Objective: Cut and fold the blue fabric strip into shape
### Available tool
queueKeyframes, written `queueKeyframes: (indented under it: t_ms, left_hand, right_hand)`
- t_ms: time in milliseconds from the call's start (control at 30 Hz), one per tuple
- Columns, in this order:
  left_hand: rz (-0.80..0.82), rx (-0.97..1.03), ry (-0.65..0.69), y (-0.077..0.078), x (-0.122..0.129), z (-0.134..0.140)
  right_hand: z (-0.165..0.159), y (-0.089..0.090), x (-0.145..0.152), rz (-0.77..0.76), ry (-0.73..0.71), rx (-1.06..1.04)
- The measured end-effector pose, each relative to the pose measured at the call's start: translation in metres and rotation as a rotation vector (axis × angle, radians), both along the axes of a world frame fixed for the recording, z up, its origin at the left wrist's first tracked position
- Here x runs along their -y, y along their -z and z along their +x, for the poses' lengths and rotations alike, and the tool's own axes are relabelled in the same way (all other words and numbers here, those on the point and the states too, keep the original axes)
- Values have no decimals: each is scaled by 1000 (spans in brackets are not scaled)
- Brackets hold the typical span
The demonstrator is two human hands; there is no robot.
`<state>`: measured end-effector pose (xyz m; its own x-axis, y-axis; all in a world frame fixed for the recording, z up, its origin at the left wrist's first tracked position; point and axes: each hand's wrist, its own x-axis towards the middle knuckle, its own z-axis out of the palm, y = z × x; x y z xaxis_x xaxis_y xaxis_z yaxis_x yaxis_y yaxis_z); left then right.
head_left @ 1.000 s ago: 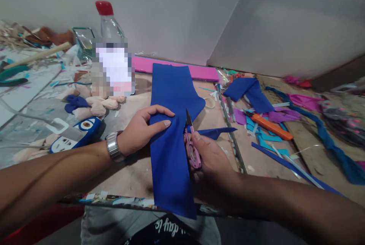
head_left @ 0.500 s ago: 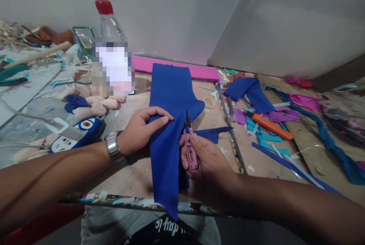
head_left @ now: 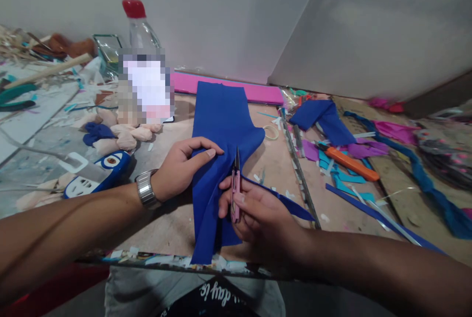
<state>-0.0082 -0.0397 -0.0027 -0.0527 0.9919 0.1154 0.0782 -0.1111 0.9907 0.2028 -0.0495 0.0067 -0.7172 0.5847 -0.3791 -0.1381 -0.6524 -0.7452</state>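
Observation:
A length of blue fabric [head_left: 221, 110] lies on the worktable, its near end split into strips that reach the front edge. My left hand [head_left: 186, 162] bears on the fabric's left side, thumb and forefinger closed on a fold of it; the other fingers are partly hidden. In my right hand [head_left: 260, 209] is a pair of pink-handled thread snips [head_left: 235, 199], fingers wrapped around the handles. The dark blades point away from me and lie at the cloth, close to the left fingertips. A narrow blue strip trails to the right from behind my right hand.
A phone [head_left: 147, 86] leans against a red-capped bottle [head_left: 142, 29]. To the left is a blue-and-white power strip [head_left: 98, 174] with a plugged-in charger. On the right lie an orange cutter [head_left: 352, 163], fabric scraps [head_left: 326, 119] and a tape ring [head_left: 271, 132].
My right hand and the snips have moved slightly left and nearer me. The fabric's near end has shifted and bunched, and the narrow strip on the right hangs lower. My left hand stays almost still.

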Motion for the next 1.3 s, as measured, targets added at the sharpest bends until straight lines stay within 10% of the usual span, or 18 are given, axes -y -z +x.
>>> queueKeyframes:
  t_ms: [800,1300]
  left_hand:
    - [-36,-60,25,5,0,0]
    - [6,-50,-3,4,0,0]
  right_hand:
    - [2,6,9,-140,-190,-129]
    - [-1,8,8,46,99,179]
